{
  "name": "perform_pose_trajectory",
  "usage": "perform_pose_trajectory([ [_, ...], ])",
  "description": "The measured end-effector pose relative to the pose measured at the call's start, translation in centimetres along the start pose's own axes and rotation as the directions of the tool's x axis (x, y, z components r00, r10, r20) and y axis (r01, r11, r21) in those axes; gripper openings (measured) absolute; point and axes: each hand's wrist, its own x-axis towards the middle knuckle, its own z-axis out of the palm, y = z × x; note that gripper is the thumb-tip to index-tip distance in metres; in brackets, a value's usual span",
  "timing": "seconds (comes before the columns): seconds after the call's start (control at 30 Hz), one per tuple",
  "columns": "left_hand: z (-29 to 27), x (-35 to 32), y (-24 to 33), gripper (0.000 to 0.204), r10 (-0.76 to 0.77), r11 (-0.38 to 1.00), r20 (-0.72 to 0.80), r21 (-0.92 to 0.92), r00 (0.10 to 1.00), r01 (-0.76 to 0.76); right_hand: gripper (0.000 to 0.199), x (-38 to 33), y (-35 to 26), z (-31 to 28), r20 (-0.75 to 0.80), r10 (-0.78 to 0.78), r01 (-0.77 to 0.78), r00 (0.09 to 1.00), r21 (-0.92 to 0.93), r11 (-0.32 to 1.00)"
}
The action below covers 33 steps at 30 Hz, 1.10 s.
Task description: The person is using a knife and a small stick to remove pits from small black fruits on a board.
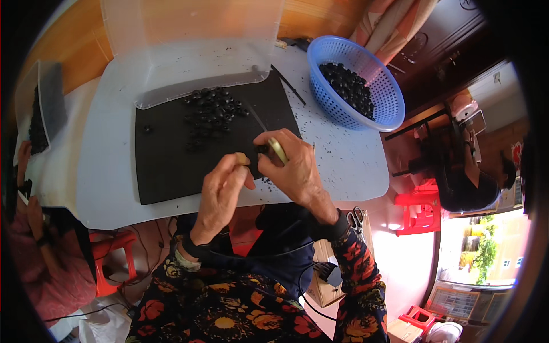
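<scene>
My right hand [294,168] is closed round a tool with a yellow-green handle [278,151]; a thin, pale metal strip [255,116] sticks out beyond its knuckles. At its thumb and forefinger sits a small black part [262,149]. Close beside it, my left hand [222,188] has bent fingers drawn together, with a tan cover [242,159] on one fingertip. Whatever lies between those fingers is hidden. Both hands are over the near edge of a black mat [166,171]. Farther up the mat is a pile of small, shiny black parts [214,111].
A blue basket [320,86] holding many black parts stands at the far right. A clear plastic bin [200,28] lies tipped toward the mat. Black crumbs and a dark stick [289,86] are on the white table [108,166]. Another person's hands [34,214] are at the left.
</scene>
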Motion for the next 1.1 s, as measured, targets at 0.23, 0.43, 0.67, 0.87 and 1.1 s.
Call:
perform_pose_trajectory([
  [0.23, 0.5, 1.2, 0.7, 0.032, -0.038, 0.997, 0.167, -0.054, 0.985, 0.048, 0.033, -2.5, -1.7, -1.5, 0.036, -0.252, 0.251, 0.967, 0.019, 0.968],
  [0.43, 0.7, 1.6, 0.6, 0.026, -0.151, 0.95, 0.231, -0.234, 0.961, 0.206, 0.03, -4.4, -1.1, -1.6, -0.053, -0.01, 0.028, 0.999, 0.346, 0.938],
  [0.67, 1.7, 1.1, 0.3, 0.023, -0.053, 0.988, 0.382, -0.116, 0.923, 0.105, 0.02, -6.5, 0.3, -1.0, 0.018, 0.195, -0.166, 0.981, 0.602, 0.781],
  [0.87, 3.1, 0.6, 0.3, 0.02, -0.048, 0.981, 0.25, -0.173, 0.967, 0.093, 0.01, -6.8, -0.2, -0.4, -0.118, 0.214, -0.076, 0.97, 0.685, 0.724],
  [1.1, 3.3, 0.5, 1.0, 0.021, 0.045, 0.998, 0.174, -0.053, 0.984, -0.036, 0.014, -8.6, 1.4, -0.6, -0.161, 0.188, -0.132, 0.969, 0.308, 0.942],
])
